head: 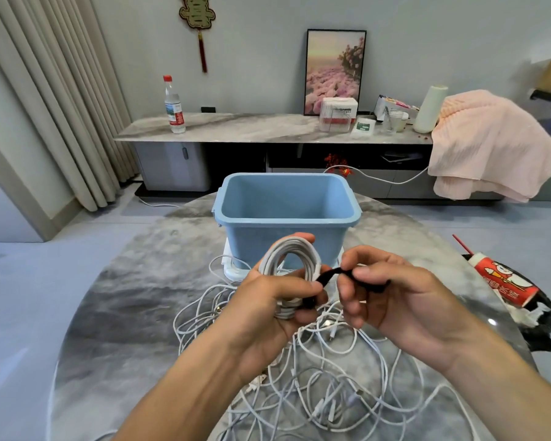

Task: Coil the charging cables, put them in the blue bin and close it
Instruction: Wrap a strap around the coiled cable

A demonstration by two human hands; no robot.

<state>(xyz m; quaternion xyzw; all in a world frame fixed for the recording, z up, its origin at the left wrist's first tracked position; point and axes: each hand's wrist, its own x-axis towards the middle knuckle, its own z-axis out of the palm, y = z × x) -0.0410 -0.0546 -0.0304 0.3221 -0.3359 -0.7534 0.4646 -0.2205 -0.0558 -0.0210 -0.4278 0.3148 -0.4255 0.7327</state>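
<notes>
White cable wound into a coil (291,265) sits clamped in the left hand (274,300), fingers curled round its lower part, so the bottom of the loop is hidden behind them. The right hand (392,294) pinches the end of a black strap (331,275) between thumb and forefinger; the strap runs across to the coil, and where it passes behind the left fingers it cannot be followed. Both hands hover close together above the table (124,313), over its middle. Beneath them a tangle of loose white cables (325,370) sprawls toward the near edge, partly covered by the forearms and cut off at the bottom of the view. Just beyond the hands stands the blue bin (287,214), open, toward the far edge, resting on a white piece (234,272) mostly hidden under it. At the right edge lies a red-and-white package (503,281) on black wrapping.
</notes>
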